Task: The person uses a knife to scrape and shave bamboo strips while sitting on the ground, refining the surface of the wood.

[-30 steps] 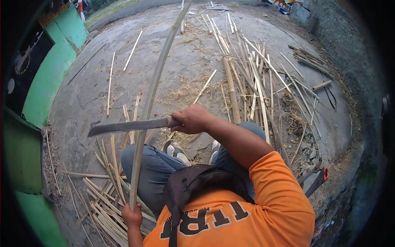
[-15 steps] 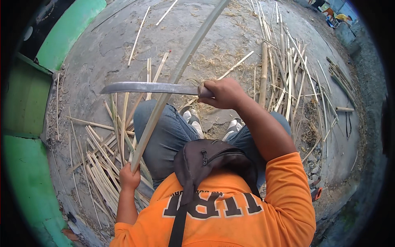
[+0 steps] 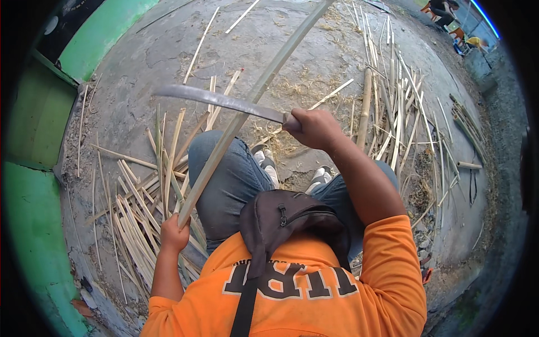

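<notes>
My right hand is closed round the wooden handle of a machete. Its long curved blade points left and crosses a long pale bamboo strip, tip tilted away from me. Whether the edge touches the strip I cannot tell. Low on the left, my left hand grips the near end of that strip. From there the strip slants up and right past my left knee, running out of the top of the picture.
Many split bamboo strips lie heaped at my left. More strips and poles are strewn at the right, with shavings on the concrete ahead. A green wall stands left. Another person sits far off at top right.
The machete's tip has swung up and away, so the blade now slopes instead of lying level. My left hand still grips the strip. The whole view has shifted slightly.
</notes>
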Tool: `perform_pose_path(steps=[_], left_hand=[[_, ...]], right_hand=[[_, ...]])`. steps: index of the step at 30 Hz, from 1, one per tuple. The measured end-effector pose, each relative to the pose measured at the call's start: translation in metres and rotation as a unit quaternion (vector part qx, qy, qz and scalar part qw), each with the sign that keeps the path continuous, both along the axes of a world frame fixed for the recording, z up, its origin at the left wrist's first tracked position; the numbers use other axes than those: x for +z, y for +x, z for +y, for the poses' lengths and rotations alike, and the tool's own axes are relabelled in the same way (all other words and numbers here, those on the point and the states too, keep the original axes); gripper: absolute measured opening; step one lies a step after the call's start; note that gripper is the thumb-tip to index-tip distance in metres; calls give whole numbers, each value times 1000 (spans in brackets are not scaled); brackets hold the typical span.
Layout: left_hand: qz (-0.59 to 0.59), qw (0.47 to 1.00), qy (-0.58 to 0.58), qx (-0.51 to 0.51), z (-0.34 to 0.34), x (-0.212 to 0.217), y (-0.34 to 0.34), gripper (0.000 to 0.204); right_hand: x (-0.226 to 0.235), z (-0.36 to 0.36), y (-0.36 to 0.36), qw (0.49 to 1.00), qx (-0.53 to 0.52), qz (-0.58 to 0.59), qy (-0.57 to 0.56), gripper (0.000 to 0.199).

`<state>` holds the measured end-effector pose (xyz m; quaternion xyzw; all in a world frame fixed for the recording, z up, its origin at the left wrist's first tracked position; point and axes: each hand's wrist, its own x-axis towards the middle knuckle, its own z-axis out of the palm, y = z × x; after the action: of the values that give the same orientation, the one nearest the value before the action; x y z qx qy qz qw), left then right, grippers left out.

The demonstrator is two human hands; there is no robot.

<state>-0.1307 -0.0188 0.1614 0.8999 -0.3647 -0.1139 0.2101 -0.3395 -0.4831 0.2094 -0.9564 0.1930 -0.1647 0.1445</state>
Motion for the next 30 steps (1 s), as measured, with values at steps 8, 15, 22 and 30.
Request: perform_pose_path(steps=[8,15,22,30], left_hand=[[78,996,30,-20,-2,8,23,29],[116,993,26,-8,0,16,22,27],[97,994,32,-29,-2,8,32,29],[109,993,44,-30,-5,13,29,27]], right_hand=[[-6,-36,-6,996,-82,-37,1,23],[17,3,4,998,-16,49,-20,17],[-6,-41,-7,996,-90,-19,1,17],[5,3,1,999,13,37,-37,16]])
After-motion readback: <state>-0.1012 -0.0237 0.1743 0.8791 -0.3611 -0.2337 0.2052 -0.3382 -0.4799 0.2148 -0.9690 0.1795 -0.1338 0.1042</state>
